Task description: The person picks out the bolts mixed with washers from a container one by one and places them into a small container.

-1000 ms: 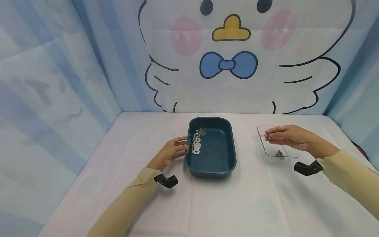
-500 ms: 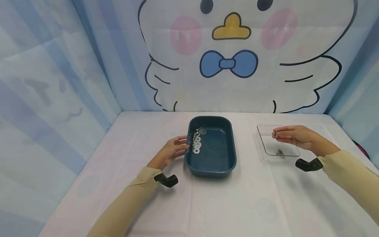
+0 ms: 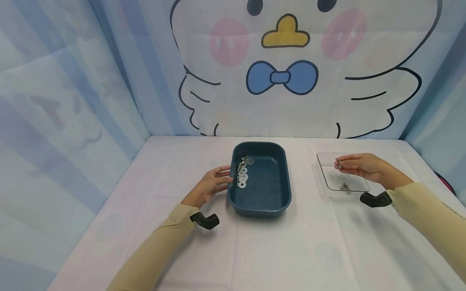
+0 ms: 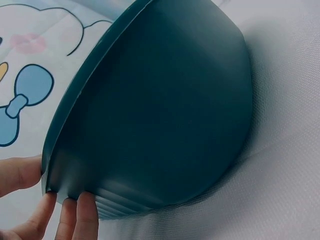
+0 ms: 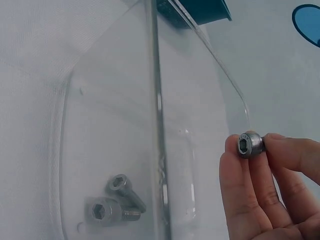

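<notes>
My left hand (image 3: 209, 186) holds the left side of a dark blue-green tray (image 3: 262, 212). In the left wrist view its thumb lies at the rim and its other fingers touch the tray's outer wall (image 4: 160, 110). Above a clear plastic box (image 3: 322, 182), my right hand (image 3: 365, 167) pinches a socket head bolt (image 5: 251, 145) between thumb and fingers. The bolt's knurled head with its hex recess shows; its shank is hidden by the fingers. Two more socket head bolts, one larger (image 5: 106, 212) and one smaller (image 5: 122, 185), lie at the bottom of the box.
Several flat washers (image 3: 242, 178) lie along the tray's left side, with small metal pieces (image 3: 242, 163) that look like screws among them. A pale cloth (image 3: 306, 250) covers the table. A printed curtain (image 3: 284, 113) hangs behind it.
My right hand has moved slightly to the right over the clear box, still pinching the bolt. The left hand and the tray have stayed in place.
</notes>
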Tool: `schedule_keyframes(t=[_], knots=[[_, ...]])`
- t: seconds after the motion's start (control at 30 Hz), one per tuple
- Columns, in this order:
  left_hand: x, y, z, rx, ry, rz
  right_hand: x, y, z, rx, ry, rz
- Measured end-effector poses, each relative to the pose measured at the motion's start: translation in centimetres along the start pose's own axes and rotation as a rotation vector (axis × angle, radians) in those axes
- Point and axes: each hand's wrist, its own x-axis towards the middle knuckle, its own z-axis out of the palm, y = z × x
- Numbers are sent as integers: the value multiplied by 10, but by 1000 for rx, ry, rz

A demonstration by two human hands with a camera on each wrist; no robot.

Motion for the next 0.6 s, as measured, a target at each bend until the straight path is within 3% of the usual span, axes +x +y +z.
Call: schedule_keyframes(t=[0.27,0.6], knots=[[1,0,0,2,2,0,3,0,3,-91,31,-3],[-1,0,-1,8,-14,5,5,1,3,-130,48,2]])
